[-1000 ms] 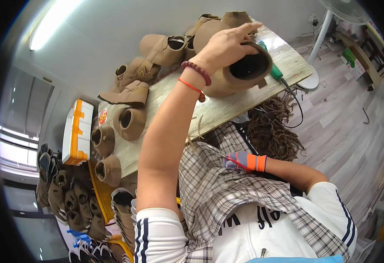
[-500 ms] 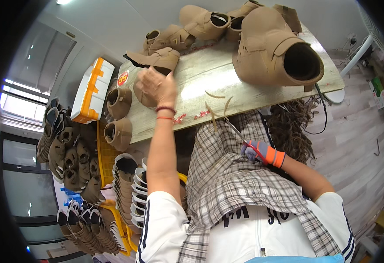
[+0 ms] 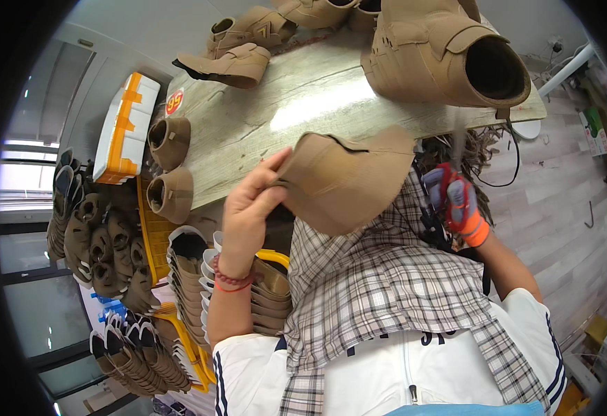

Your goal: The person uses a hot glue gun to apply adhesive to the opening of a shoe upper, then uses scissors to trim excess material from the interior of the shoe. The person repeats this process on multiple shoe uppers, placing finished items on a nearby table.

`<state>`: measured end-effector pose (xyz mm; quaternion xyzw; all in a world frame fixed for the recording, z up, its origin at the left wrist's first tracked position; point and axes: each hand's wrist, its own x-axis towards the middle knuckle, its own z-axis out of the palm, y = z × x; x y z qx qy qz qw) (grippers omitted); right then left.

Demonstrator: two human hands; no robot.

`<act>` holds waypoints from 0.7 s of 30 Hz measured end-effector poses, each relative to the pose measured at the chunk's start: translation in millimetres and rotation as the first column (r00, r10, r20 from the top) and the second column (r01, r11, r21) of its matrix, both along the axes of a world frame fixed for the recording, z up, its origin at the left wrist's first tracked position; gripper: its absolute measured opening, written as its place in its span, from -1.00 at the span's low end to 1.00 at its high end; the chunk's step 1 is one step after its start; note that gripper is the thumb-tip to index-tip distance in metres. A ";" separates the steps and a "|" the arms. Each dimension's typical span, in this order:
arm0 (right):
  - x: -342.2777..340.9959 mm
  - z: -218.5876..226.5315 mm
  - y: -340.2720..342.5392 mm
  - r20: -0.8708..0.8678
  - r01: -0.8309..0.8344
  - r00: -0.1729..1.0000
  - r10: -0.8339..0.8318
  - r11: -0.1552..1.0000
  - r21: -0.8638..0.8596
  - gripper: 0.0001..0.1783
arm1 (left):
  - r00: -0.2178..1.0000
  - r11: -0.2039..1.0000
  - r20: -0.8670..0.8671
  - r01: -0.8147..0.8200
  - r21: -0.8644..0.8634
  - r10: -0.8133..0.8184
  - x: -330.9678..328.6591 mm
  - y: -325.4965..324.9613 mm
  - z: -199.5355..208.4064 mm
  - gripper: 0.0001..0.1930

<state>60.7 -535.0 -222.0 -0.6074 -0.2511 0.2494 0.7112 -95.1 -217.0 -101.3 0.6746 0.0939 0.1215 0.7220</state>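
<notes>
My left hand [image 3: 246, 215] holds a tan shoe upper [image 3: 352, 182] by its left edge, fingers and thumb pinching it. The upper hangs over my lap at the table's near edge, its broad curved side toward the right. My right hand [image 3: 460, 201], in a grey and orange glove, is closed round the red handles of scissors [image 3: 445, 182]. Their blades point up, smeared by motion, right of the upper and apart from it. Beyond the left hand, another tan upper [image 3: 237, 66] lies on the table [image 3: 230, 139].
A large tan boot-shaped piece [image 3: 428, 62] stands at the table's right. More uppers [image 3: 251, 31] line the far side. Left of the table are a white box with orange tape [image 3: 126, 128] and stacked uppers [image 3: 109, 239]. Brown scraps [image 3: 480, 149] hang below the right edge, near a black cable [image 3: 515, 173].
My left hand has come back from the table toward my lap, bringing a shoe upper. My right hand has moved right and farther away with the scissors, whose blades now point up.
</notes>
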 end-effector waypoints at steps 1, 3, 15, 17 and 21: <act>0.4 4.6 -7.2 0.019 0.071 0.997 -0.071 0.997 0.005 -0.25 | 0.998 0.970 -0.059 -0.050 -0.237 0.037 -7.0 2.8 -2.5 -0.83; 0.6 5.1 -15.0 0.020 0.100 0.995 -0.100 0.995 0.017 -0.26 | 0.993 0.849 -0.103 -0.100 -0.519 0.055 -29.3 14.1 -18.2 -0.62; -6.3 2.2 62.1 0.609 0.090 0.553 0.569 0.685 -0.723 -0.61 | 0.858 0.358 -0.395 -0.500 -0.789 0.328 -119.1 -14.0 -143.9 -0.54; -3.7 -7.5 72.9 0.680 0.089 0.477 0.556 0.739 -0.667 -0.62 | 0.875 0.279 -0.299 -0.417 -0.865 0.381 -125.6 -17.5 -166.1 -0.51; -1.7 -23.6 83.5 0.678 0.079 0.436 0.592 0.725 -0.684 -0.65 | 0.835 0.509 -0.285 -0.521 -0.685 0.470 -129.9 -21.0 -215.8 -0.67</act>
